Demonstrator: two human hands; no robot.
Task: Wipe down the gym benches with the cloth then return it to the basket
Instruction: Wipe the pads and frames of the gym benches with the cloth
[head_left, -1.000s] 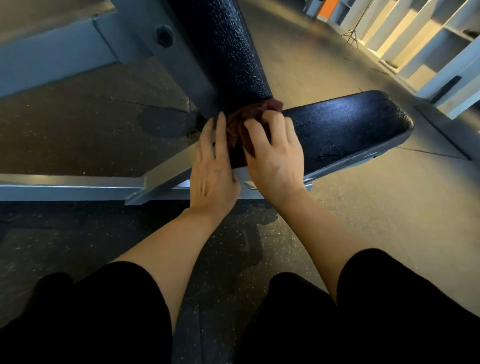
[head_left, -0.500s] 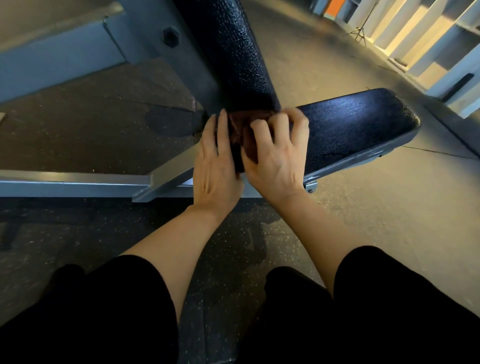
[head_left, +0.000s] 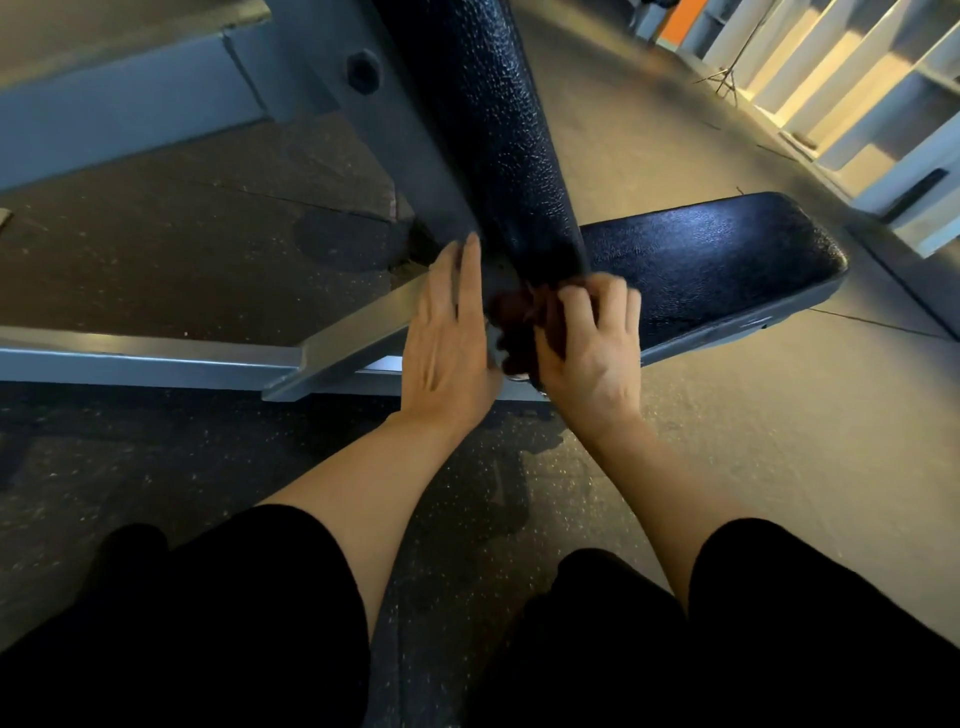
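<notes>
Dark red cloth (head_left: 519, 325) is bunched up right in the crease where the upright back pad (head_left: 488, 130) meets the seat pad (head_left: 717, 260) of the desk, so this looks like mid-wipe, working the awkward joint between the two pads. The right hand (head_left: 589, 348) has its grip closed around the cloth, fingers curled over the top of the wad and pressing it into the gap. The left hand (head_left: 447, 343) sits just beside that grip on its far side, fingers straight and flat, holding nothing as far as I can tell, more like steadying against the grey metal frame (head_left: 337, 353) or the edge of the cloth.

Progress-wise, my guess is we're somewhere in the middle. The seat pad stretching away past the right grip has a bit of sheen, but honestly I can't tell whether that's from wiping or just the light, so no way to say which parts are done. Only this one bench shows, so any other benches are a question mark. The basket isn't in view anywhere, so the return step is definitely still to come. The person's dark-clothed knees (head_left: 260, 597) are below the hands, over the speckled rubber floor (head_left: 156, 260).
</notes>
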